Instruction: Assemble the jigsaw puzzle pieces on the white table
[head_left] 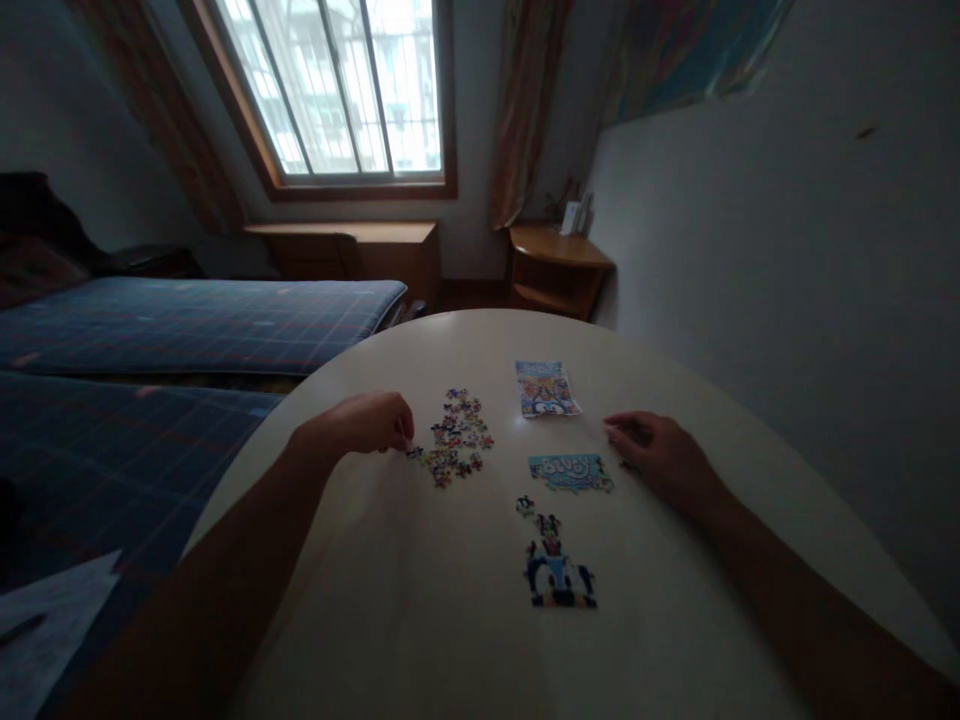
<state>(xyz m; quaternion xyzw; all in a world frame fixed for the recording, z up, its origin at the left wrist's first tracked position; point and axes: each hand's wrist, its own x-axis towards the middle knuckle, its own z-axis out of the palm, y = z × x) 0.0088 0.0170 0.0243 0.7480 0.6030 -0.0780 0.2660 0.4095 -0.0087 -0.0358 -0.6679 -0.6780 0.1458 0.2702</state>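
At the left edge of a pile of loose jigsaw pieces (457, 435), my left hand (371, 422) is closed in a pinch at a jigsaw piece (415, 454). My right hand (660, 455) hovers or rests right of a joined turquoise puzzle strip (571, 472) with lettering. Its thumb and forefinger meet at the tips; anything between them is too small to make out. A small dark bit, perhaps a piece, shows under that hand. Nearer me lies a joined blue character section (561, 580), with a few pieces (548, 525) above it and a single piece (525, 505) beside those.
A printed picture sheet (546, 389) with creases lies beyond the strip on the round white table (420, 620). Beds with plaid covers (187, 320) stand on the left, papers (56, 625) at lower left. A wall (810, 260) runs along the right.
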